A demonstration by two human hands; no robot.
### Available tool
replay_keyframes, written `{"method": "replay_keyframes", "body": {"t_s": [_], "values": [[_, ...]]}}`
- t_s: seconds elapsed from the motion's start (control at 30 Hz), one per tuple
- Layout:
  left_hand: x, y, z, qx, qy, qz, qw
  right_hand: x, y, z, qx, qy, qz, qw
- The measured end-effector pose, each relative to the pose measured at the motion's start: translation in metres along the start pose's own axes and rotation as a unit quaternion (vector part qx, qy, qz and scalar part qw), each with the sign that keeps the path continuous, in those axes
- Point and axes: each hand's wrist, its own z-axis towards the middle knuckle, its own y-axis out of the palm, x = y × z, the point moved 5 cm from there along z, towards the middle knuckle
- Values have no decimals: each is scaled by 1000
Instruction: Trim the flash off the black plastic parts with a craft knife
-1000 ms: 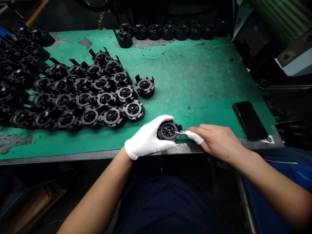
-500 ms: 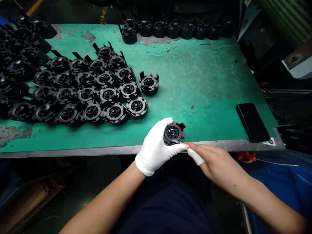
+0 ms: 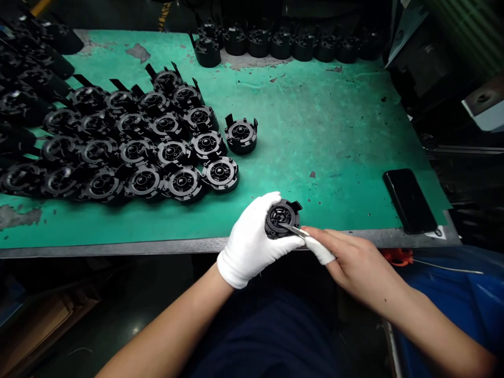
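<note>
My left hand [image 3: 250, 239], in a white glove, is wrapped round a round black plastic housing [image 3: 284, 210] at the table's front edge. The housing's face, with rings and small holes, is turned up towards me, and a tab sticks out at its upper right. My right hand [image 3: 346, 254], bare but for a white cover on the thumb, pinches a thin metal blade [image 3: 293, 229]. The blade's tip lies over the lower middle of the housing's face; its handle is hidden in the fingers.
Rows of similar black housings [image 3: 145, 180] fill the left of the green table [image 3: 334, 131], one [image 3: 241, 134] standing slightly apart. Another row [image 3: 259, 43] lines the back edge. A black phone [image 3: 411, 201] lies at right. An orange-handled tool [image 3: 398, 256] rests on blue plastic [image 3: 449, 299] below.
The blade's tip has moved from the housing's lower rim inward across its face, and more of the blade shows. My right hand has shifted slightly right. The left hand keeps its hold.
</note>
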Motion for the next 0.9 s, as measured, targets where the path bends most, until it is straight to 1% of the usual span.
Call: {"method": "replay_keyframes", "body": {"t_s": [0.07,0.3,0.63,0.7,0.8,0.9], "values": [[2,0,1,-3,4,-2,1000,1,1,1,5,8,-3,1000],[3,-1,2,3,17,1,1000,-1,3,0,7,-3,7,1000],[3,1,1,13,21,-2,1000,-6,2,-1,6,0,-33,999],[2,1,1,7,23,-3,1000,-5,0,1,-14,-4,-34,999],[0,2,1,-4,21,0,1000,-3,-4,6,-61,-21,-36,997],[-2,0,3,-33,16,5,999,-3,-7,14,-111,-32,-40,993]]}}
